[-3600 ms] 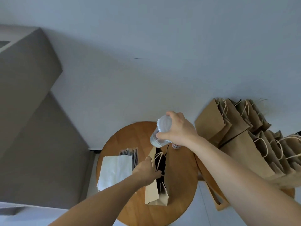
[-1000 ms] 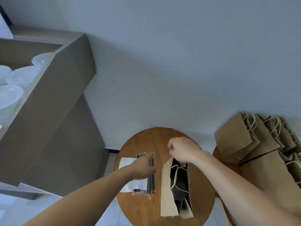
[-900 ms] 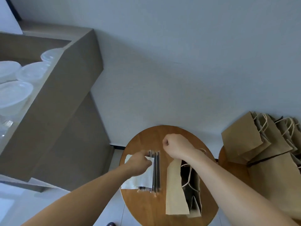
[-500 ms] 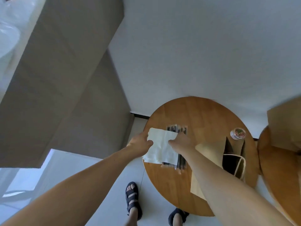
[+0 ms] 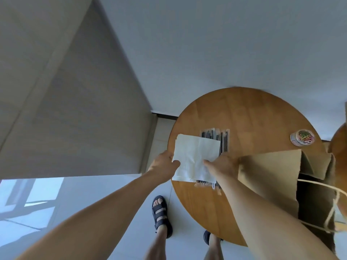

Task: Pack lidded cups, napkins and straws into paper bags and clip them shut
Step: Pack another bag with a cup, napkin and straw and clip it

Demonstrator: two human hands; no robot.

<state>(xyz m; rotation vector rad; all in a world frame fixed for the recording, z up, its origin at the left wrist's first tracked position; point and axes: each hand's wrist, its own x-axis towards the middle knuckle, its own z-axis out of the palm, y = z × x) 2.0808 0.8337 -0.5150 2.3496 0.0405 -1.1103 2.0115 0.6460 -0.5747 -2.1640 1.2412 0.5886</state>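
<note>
While two hands (image 5: 163, 164) (image 5: 223, 166) pinch one napkin (image 5: 193, 154) (white), one bag (image 5: 268, 175) gapes.

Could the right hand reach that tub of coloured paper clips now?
Probably yes: the right hand has bare tabletop between it and the clip tub, though it currently pinches a napkin.

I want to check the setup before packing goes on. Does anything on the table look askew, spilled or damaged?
Nothing is spilled or damaged. Only the napkins lie askew: the pile covers part of the straws and reaches the left edge of the table. The left hand and right hand pinch it.
</note>
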